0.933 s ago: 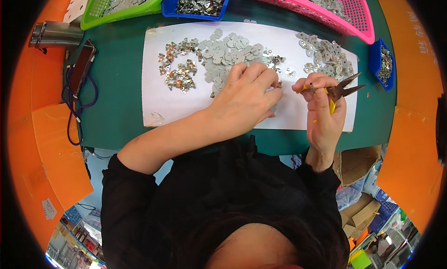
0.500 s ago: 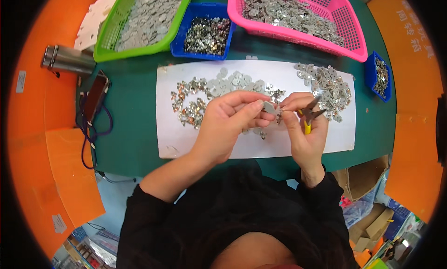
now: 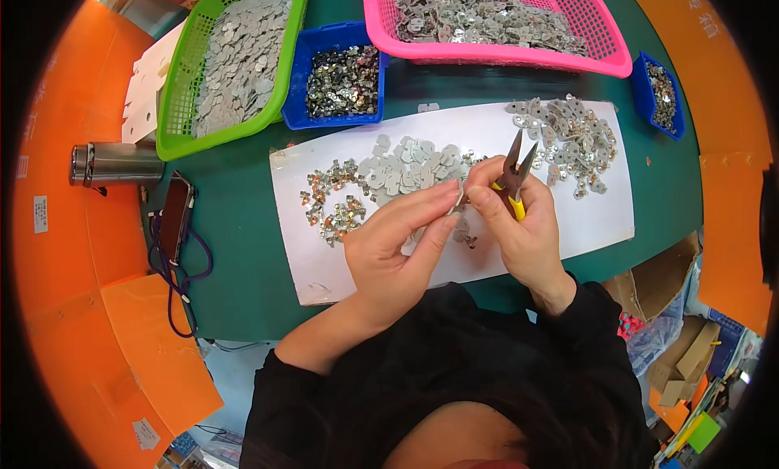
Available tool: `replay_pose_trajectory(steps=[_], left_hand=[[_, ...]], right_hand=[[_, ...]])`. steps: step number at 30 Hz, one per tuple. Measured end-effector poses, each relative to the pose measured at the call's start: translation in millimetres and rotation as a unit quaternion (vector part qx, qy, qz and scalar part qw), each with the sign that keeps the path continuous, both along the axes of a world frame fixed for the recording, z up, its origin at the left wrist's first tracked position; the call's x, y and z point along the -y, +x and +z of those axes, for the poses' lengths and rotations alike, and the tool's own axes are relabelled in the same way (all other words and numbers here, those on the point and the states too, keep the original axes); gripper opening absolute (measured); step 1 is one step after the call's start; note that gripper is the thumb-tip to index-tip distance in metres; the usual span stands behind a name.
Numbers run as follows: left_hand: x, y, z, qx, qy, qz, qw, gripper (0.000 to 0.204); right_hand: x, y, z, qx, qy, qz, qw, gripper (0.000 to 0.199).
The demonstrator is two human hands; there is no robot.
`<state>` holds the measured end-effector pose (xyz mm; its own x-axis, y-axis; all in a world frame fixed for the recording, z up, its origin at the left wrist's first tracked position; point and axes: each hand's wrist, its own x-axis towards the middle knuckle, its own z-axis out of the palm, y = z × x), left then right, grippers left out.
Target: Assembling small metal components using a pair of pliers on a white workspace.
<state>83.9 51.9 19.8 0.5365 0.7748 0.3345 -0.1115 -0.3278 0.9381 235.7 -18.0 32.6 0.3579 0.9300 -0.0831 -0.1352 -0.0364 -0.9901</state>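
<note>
Pliers (image 3: 513, 180): swung more upright since the earlier frame
Right hand (image 3: 529, 235): wrapped round pliers
Left hand (image 3: 396, 250): pinched on plate (image 3: 459, 200)
Plate: at left fingertips, just beside right thumb
Grey pile (image 3: 415, 165): just beyond left fingers

Left hand (image 3: 385, 262) pinches beside the right hand (image 3: 526, 240) (curled inward).

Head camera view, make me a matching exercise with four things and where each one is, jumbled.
1. pliers
2. thin grey piece
3. phone
4. pink basket

A. on the green table, left of the white board
B. beyond the white board, right of the larger blue tray
C. in the right hand
D. at the fingertips of the left hand

Pairs: 1-C, 2-D, 3-A, 4-B
</note>
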Motion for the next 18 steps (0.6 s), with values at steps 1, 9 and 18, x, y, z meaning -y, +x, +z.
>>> replay_pose_trajectory(steps=[1,9,18], left_hand=[[-0.1,-0.3,0.0,-0.001,-0.001,0.000,1.000,0.024],[4.0,3.3,1.7,-0.003,0.119,0.030,0.992,0.019],[-5.0,-4.2,19.7,0.054,-0.272,-0.128,0.952,0.020]], right_hand=[[0.0,-0.5,0.0,-0.005,0.003,-0.005,1.000,0.010],[5.1,-0.2,-2.2,0.003,0.026,-0.003,1.000,0.009],[5.5,15.6,-5.4,0.175,0.184,0.039,0.967,0.015]])
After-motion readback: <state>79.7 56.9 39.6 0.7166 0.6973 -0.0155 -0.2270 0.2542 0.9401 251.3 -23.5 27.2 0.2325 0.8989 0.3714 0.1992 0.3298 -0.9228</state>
